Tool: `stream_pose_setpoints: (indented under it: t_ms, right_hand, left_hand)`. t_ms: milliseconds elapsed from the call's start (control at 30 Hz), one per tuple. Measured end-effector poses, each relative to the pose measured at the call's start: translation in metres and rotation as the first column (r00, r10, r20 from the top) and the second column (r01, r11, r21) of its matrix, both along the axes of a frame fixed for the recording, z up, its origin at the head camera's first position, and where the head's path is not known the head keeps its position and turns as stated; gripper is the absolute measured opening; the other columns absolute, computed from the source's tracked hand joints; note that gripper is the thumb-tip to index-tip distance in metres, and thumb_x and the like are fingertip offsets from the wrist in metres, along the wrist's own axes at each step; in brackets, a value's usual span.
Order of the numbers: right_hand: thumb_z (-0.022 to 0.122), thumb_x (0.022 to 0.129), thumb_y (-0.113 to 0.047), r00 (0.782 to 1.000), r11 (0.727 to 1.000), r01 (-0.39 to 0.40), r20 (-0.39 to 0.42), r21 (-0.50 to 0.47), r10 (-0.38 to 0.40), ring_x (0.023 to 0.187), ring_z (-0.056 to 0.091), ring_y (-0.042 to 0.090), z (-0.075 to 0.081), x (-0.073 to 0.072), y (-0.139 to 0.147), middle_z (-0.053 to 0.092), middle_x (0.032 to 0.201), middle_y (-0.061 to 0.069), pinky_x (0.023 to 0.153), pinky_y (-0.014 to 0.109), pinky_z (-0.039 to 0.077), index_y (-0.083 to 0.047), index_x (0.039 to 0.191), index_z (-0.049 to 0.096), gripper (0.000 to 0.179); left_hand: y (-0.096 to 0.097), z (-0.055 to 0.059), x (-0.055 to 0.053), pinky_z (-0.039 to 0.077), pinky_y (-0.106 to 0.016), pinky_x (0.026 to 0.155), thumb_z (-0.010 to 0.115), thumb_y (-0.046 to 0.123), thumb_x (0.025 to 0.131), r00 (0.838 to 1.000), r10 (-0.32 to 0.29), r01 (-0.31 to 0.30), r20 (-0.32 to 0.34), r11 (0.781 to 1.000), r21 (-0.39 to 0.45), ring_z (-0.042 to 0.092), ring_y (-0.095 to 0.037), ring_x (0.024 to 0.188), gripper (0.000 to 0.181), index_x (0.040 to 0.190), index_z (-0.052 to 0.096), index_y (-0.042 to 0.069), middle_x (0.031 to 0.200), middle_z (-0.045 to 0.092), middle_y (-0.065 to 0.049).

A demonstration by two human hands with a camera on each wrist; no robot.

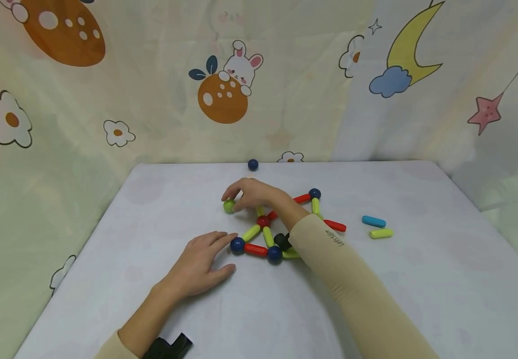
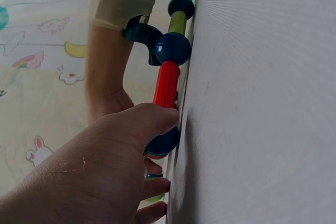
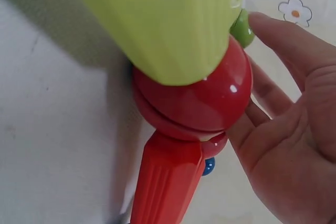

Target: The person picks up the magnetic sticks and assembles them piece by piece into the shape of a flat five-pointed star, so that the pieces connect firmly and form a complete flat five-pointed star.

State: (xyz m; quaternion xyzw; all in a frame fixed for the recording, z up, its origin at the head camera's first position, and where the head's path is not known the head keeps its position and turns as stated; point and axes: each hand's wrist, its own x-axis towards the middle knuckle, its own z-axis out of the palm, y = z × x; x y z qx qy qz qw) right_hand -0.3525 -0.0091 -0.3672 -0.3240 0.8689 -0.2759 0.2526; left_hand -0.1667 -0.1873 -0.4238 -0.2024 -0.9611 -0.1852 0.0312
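A flat frame of magnetic rods and balls lies mid-table. Its red ball (image 1: 263, 221) joins several rods, among them a yellow-green rod (image 1: 252, 233). My right hand (image 1: 253, 193) reaches over the frame and pinches a green ball (image 1: 229, 206) between thumb and fingers, left of the red ball. With the fingertips of my left hand (image 1: 201, 262) I touch the near-left blue ball (image 1: 238, 245); the fingers are extended and the thumb is apart from it. A red rod (image 2: 167, 83) runs from that ball to another blue ball (image 1: 274, 255). My right forearm hides part of the frame.
A loose dark blue ball (image 1: 253, 164) sits at the table's back edge. To the right lie a loose blue rod (image 1: 374, 221) and a yellow-green stick (image 1: 381, 233). A printed curtain (image 1: 294, 99) hangs behind the white table (image 1: 420, 279).
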Motion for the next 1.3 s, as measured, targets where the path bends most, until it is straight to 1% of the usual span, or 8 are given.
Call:
stream_pose_setpoints:
  t_ms: [133, 267, 433, 533, 667, 900, 1200, 1300]
  right_hand:
    - [0.074, 0.094, -0.015, 1.000, 0.999, -0.020, -0.017, 0.044, 0.020, 0.114, 0.060, 0.022, 0.000, 0.002, -0.001, 0.068, 0.128, 0.003, 0.092, 0.034, 0.053, -0.024, 0.122, 0.075, 0.029]
    - [0.075, 0.094, -0.015, 1.000, 0.999, -0.001, 0.011, 0.042, 0.000, 0.103, 0.064, 0.022, -0.002, 0.003, 0.002, 0.068, 0.125, 0.006, 0.084, 0.029, 0.056, -0.024, 0.119, 0.075, 0.027]
    - [0.076, 0.093, -0.013, 0.993, 0.997, 0.074, 0.091, -0.029, -0.071, 0.101, 0.066, 0.021, 0.000, 0.002, 0.014, 0.067, 0.124, 0.005, 0.084, 0.031, 0.058, -0.024, 0.120, 0.075, 0.029]
    - [0.075, 0.094, -0.013, 0.992, 0.994, 0.059, 0.113, -0.095, -0.048, 0.103, 0.067, 0.024, 0.004, 0.002, 0.018, 0.067, 0.126, 0.007, 0.087, 0.034, 0.058, -0.021, 0.123, 0.074, 0.031]
    - [0.073, 0.096, -0.016, 0.994, 0.988, 0.040, 0.104, -0.150, -0.024, 0.103, 0.071, 0.031, 0.014, 0.004, 0.023, 0.066, 0.128, 0.009, 0.089, 0.036, 0.059, -0.020, 0.126, 0.072, 0.031]
    - [0.070, 0.098, -0.022, 0.997, 0.980, 0.059, 0.056, -0.188, -0.050, 0.101, 0.073, 0.037, 0.025, 0.012, 0.037, 0.068, 0.125, 0.011, 0.087, 0.035, 0.061, -0.018, 0.130, 0.069, 0.032]
    - [0.072, 0.096, -0.028, 0.995, 0.969, 0.097, 0.043, -0.228, -0.089, 0.103, 0.070, 0.020, 0.031, 0.027, 0.066, 0.069, 0.126, 0.006, 0.087, 0.035, 0.059, -0.023, 0.128, 0.071, 0.033]
    - [0.072, 0.097, -0.029, 0.995, 0.966, 0.097, 0.021, -0.238, -0.095, 0.107, 0.068, 0.021, 0.034, 0.032, 0.075, 0.070, 0.125, 0.004, 0.087, 0.035, 0.059, -0.022, 0.130, 0.070, 0.034]
  left_hand:
    - [0.000, 0.000, 0.000, 0.039, -0.060, 0.113, 0.073, 0.044, 0.090, 1.000, -0.002, 0.002, -0.013, 1.000, 0.003, 0.054, -0.029, 0.137, 0.067, 0.152, 0.053, 0.026, 0.145, 0.060, -0.004]
    - [0.000, 0.000, 0.001, 0.039, -0.061, 0.114, 0.074, 0.044, 0.090, 1.000, 0.001, -0.001, -0.003, 1.000, 0.004, 0.054, -0.029, 0.137, 0.067, 0.152, 0.053, 0.026, 0.145, 0.060, -0.005]
    - [0.003, -0.001, 0.000, 0.039, -0.061, 0.114, 0.073, 0.044, 0.091, 1.000, -0.002, 0.002, 0.018, 1.000, -0.001, 0.053, -0.030, 0.137, 0.068, 0.152, 0.052, 0.025, 0.146, 0.059, -0.005]
    - [0.004, 0.000, 0.000, 0.039, -0.061, 0.113, 0.074, 0.043, 0.091, 1.000, 0.009, -0.009, 0.012, 1.000, 0.001, 0.054, -0.030, 0.137, 0.066, 0.151, 0.054, 0.025, 0.144, 0.060, -0.005]
    - [0.004, 0.000, 0.000, 0.040, -0.060, 0.112, 0.074, 0.041, 0.092, 1.000, 0.024, -0.024, 0.001, 1.000, 0.007, 0.055, -0.030, 0.135, 0.063, 0.150, 0.055, 0.025, 0.142, 0.062, -0.005]
    - [0.006, -0.002, 0.002, 0.041, -0.060, 0.112, 0.073, 0.040, 0.094, 0.998, 0.055, -0.056, 0.023, 0.998, 0.018, 0.056, -0.029, 0.135, 0.058, 0.148, 0.057, 0.028, 0.141, 0.063, -0.003]
    - [0.013, -0.006, 0.002, 0.044, -0.059, 0.108, 0.071, 0.044, 0.095, 0.994, 0.089, -0.090, -0.066, 0.996, -0.018, 0.057, -0.031, 0.131, 0.054, 0.144, 0.061, 0.023, 0.136, 0.065, -0.006]
    - [0.017, -0.006, 0.002, 0.046, -0.058, 0.106, 0.071, 0.044, 0.096, 0.991, 0.095, -0.098, -0.092, 0.995, -0.029, 0.059, -0.032, 0.128, 0.052, 0.142, 0.062, 0.022, 0.132, 0.066, -0.006]
